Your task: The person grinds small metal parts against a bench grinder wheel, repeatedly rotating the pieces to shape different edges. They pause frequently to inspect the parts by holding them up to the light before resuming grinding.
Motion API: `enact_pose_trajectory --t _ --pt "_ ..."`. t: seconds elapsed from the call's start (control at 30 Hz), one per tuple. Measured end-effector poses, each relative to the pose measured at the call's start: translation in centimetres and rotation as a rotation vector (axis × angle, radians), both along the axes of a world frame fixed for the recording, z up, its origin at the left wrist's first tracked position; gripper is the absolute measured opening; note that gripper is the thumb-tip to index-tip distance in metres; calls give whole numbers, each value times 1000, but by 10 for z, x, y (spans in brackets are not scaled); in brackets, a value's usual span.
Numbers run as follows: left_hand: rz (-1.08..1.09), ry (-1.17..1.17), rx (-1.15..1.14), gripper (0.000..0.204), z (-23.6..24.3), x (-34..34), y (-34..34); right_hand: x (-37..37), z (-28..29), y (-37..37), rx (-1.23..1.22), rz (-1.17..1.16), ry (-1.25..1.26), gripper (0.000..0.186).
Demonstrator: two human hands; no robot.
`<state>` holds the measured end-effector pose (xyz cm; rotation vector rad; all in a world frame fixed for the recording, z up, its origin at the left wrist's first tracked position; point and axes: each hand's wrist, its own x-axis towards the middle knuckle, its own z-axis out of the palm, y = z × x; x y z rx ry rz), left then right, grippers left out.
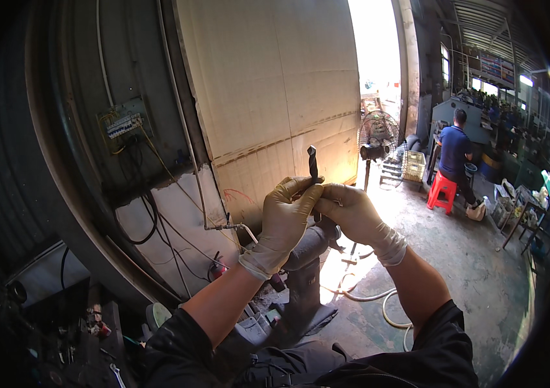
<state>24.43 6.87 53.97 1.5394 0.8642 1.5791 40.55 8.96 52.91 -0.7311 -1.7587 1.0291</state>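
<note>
A dark twist drill bit (pixel 313 163) stands upright between my hands, its pale ground tip pointing up. My left hand (pixel 286 223), in a whitish glove, is closed on the bit, thumb and fingers pinching its lower part. My right hand (pixel 356 216), gloved the same way, meets it from the other side, its fingertips closed at the bit's lower end. Both hands hide most of the shank. Just below and behind them is a dark rounded machine (pixel 310 247) on a pedestal, partly covered by my hands.
An electrical box (pixel 121 124) with loose cables hangs on the left wall. A fan (pixel 378 132) stands by the bright doorway, and a hose (pixel 388 310) lies on the floor. At right a person (pixel 455 152) sits on a red stool (pixel 442 192). Tools, including a wrench (pixel 117 375), lie lower left.
</note>
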Motion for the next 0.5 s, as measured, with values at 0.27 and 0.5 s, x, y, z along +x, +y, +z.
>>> enact_pose_trajectory --t 0.27,0.5 --pt "-37 0 44 19 4 2 -8 -1 -2 -3 17 10 129 23" --pt "-9 -16 41 19 5 0 -13 -10 13 -21 66 -83 111 22"
